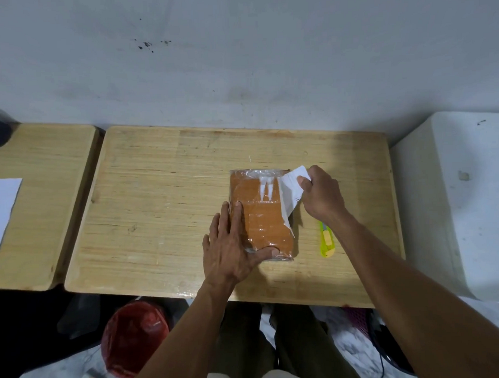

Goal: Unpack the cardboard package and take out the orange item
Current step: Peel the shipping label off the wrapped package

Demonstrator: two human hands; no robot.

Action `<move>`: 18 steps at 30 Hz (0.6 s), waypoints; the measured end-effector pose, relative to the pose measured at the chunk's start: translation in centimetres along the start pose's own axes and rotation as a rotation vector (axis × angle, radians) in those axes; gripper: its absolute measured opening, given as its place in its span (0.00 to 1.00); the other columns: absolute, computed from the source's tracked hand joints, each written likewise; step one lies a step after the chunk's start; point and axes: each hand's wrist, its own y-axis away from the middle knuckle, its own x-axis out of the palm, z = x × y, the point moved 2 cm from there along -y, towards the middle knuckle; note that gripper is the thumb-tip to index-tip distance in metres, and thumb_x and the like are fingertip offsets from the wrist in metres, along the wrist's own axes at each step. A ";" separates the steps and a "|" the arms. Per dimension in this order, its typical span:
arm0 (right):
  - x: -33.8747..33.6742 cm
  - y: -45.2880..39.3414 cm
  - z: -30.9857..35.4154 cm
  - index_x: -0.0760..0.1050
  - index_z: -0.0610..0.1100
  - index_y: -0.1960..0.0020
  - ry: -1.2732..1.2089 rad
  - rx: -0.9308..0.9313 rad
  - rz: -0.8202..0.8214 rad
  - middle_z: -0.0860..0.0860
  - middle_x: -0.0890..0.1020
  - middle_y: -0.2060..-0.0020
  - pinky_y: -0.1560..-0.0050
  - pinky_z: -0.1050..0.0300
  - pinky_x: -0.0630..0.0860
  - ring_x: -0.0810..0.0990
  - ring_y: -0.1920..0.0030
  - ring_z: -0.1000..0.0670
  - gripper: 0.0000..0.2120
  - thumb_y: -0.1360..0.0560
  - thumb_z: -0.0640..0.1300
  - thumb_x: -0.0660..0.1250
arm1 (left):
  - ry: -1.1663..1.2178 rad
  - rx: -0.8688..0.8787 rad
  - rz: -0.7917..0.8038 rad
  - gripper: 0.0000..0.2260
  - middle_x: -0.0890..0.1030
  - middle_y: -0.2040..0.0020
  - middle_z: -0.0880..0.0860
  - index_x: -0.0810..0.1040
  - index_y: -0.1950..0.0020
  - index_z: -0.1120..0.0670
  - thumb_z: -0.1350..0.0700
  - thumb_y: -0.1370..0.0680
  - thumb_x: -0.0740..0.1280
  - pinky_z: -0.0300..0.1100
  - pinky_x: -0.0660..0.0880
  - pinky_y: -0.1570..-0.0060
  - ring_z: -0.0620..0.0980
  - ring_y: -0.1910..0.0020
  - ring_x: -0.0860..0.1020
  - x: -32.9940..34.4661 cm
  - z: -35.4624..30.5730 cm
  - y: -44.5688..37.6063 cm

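A flat brown cardboard package (265, 216) wrapped in clear tape lies on the wooden table (158, 197), right of centre. My left hand (230, 246) presses flat on its left side, fingers straight and thumb across the near edge. My right hand (320, 194) pinches a white label (289, 193) that is peeled up from the package's right side and stays attached along the right edge. No orange item shows apart from the package's brown-orange surface.
A yellow-green utility knife (326, 242) lies just right of the package, partly under my right forearm. A second wooden table (45, 196) with white paper (3, 208) stands to the left. A white block (463, 198) stands right, a red bag (134, 337) below.
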 end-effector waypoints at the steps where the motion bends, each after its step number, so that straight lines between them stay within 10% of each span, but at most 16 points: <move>1: 0.3 0.0 0.1 0.63 0.46 0.57 -0.002 0.008 -0.008 0.49 0.74 0.61 0.61 0.52 0.65 0.73 0.56 0.42 0.11 0.19 0.50 0.57 | 0.004 -0.002 -0.002 0.60 0.41 0.17 0.47 0.37 0.20 0.40 0.16 0.43 0.59 0.66 0.58 0.26 0.55 0.19 0.47 0.0 0.0 0.0; 7: -4.3 -2.4 1.5 0.73 0.32 0.48 -0.014 -0.054 -0.188 0.34 0.79 0.48 0.52 0.50 0.65 0.76 0.45 0.36 0.13 0.20 0.43 0.60 | -0.009 0.017 0.013 0.61 0.39 0.18 0.46 0.36 0.20 0.40 0.15 0.44 0.57 0.67 0.57 0.26 0.55 0.19 0.45 0.1 0.4 0.5; 13: -10.6 -4.1 4.5 0.75 0.34 0.56 -0.018 -0.146 -0.187 0.42 0.81 0.61 0.55 0.51 0.70 0.77 0.56 0.41 0.18 0.21 0.51 0.63 | -0.025 0.024 0.011 0.60 0.38 0.18 0.48 0.34 0.21 0.40 0.14 0.45 0.53 0.67 0.57 0.26 0.55 0.19 0.44 -0.5 0.0 0.8; 18: -8.0 -0.8 4.1 0.66 0.42 0.68 -0.036 -0.126 -0.158 0.51 0.68 0.74 0.67 0.52 0.56 0.69 0.66 0.46 0.19 0.24 0.49 0.66 | 0.061 0.035 -0.009 0.59 0.42 0.17 0.49 0.38 0.20 0.38 0.14 0.43 0.54 0.66 0.59 0.27 0.54 0.19 0.47 -1.5 -0.7 1.5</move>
